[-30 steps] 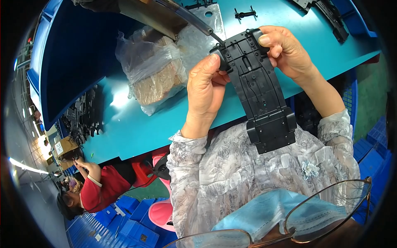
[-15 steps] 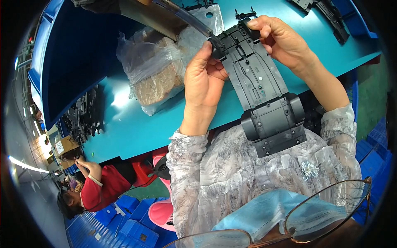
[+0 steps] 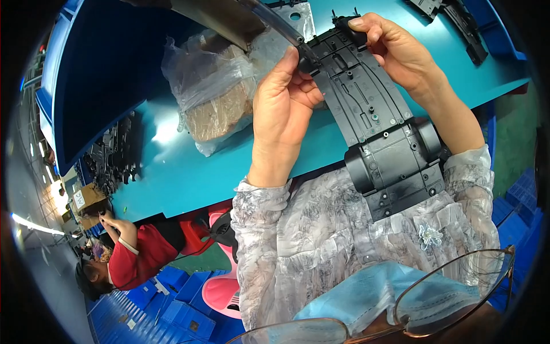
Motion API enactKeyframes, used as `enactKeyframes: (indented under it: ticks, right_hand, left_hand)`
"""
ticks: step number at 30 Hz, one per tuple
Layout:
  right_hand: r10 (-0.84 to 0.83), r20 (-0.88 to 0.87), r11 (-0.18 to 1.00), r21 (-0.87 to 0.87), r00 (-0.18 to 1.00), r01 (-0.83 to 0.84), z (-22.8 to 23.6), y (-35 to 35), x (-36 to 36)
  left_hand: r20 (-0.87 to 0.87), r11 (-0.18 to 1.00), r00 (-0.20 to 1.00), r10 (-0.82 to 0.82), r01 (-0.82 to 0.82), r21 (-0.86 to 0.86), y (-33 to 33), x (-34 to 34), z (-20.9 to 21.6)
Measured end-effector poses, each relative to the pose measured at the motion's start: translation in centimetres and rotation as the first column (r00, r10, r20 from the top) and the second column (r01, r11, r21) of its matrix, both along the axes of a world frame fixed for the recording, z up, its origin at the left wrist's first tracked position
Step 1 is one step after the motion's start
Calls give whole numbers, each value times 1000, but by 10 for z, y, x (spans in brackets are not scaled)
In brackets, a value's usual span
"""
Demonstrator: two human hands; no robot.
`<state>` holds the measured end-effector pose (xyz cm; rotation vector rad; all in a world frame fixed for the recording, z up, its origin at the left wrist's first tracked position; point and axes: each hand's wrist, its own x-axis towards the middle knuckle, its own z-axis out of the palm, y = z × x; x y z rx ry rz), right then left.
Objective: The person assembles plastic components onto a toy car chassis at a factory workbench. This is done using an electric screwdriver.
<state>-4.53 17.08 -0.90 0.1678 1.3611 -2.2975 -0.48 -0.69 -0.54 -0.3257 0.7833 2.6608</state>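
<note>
Black part [image 3: 378, 127] is up across the near edge of the bench [image 3: 189, 186], left hand [image 3: 282, 112] and right hand [image 3: 401, 57] fingers both pinching its bench-side corners. Probably light, stiff, kinda slick (thin plastic, I'd guess), so hold those corners, not the pegs [image 3: 371, 109].

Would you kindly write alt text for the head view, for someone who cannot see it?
A person's left hand and right hand grip a long black plastic part by its far end; to its left, a wrapped package lies on a teal table.
</note>
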Motion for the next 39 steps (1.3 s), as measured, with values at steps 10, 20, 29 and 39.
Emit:
enactKeyframes:
  ticks: [10,20,29,39]
  right_hand:
    - [-37,15,999,-34,999,37,9,-4,3]
    - [-42,26,992,-116,999,45,-3,6,-2]
    - [-88,20,994,-58,996,89,-3,6,0]
    - [-57,27,990,-125,998,60,-1,5,0]
  left_hand:
    - [-79,993,994,-72,79,90,-4,-1,1]
    - [-107,993,993,-59,70,97,-2,-1,4]
    - [-128,987,989,-72,88,131,-3,-1,3]
    - [-96,990,994,-48,60,127,-2,0,3]
